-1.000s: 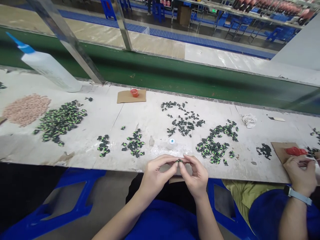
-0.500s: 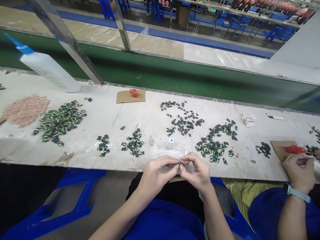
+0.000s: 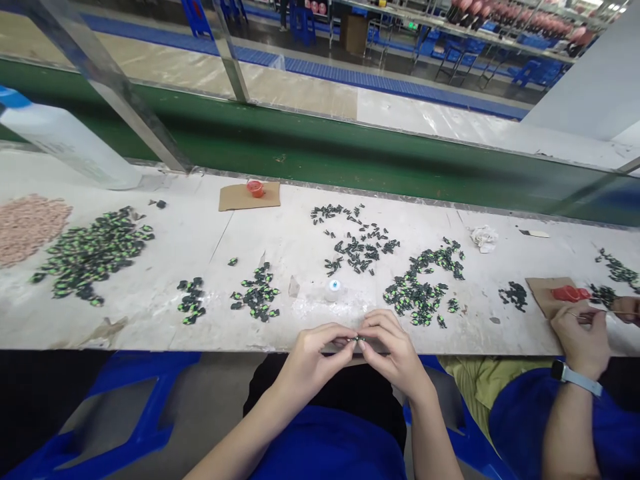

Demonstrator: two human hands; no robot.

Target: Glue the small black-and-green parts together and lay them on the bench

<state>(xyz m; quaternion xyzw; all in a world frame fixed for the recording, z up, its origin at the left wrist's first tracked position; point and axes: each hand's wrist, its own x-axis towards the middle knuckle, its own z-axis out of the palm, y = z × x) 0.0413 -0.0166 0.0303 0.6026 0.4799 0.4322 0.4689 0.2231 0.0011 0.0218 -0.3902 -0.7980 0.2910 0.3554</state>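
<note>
A small dark green-marked piece point(image 3: 357, 339) is pinched between the fingertips of both hands at the table's front edge. My left hand point(image 3: 320, 357) grips it from the left, thumb and forefinger closed. From the right, my right hand point(image 3: 393, 350) pinches the same piece. Just beyond the hands stands a small white bottle with a blue tip point(image 3: 334, 288). A pile of black and green pieces point(image 3: 420, 287) lies to the right, and plain dark pieces point(image 3: 363, 250) are scattered behind the bottle. Two smaller clusters point(image 3: 256, 293) point(image 3: 191, 301) lie to the left.
At the left are a large white bottle point(image 3: 75, 143), pink pieces point(image 3: 33, 223) and a big black-green pile point(image 3: 95, 253). A red cup point(image 3: 255, 189) sits on cardboard point(image 3: 230, 198). At the right, another person's hand point(image 3: 583, 337) works near a red container point(image 3: 570, 294).
The view has shifted slightly, so the table items appear farther left. Both my hands remain together on the small piece. At the right, more of the neighbour's other hand shows.
</note>
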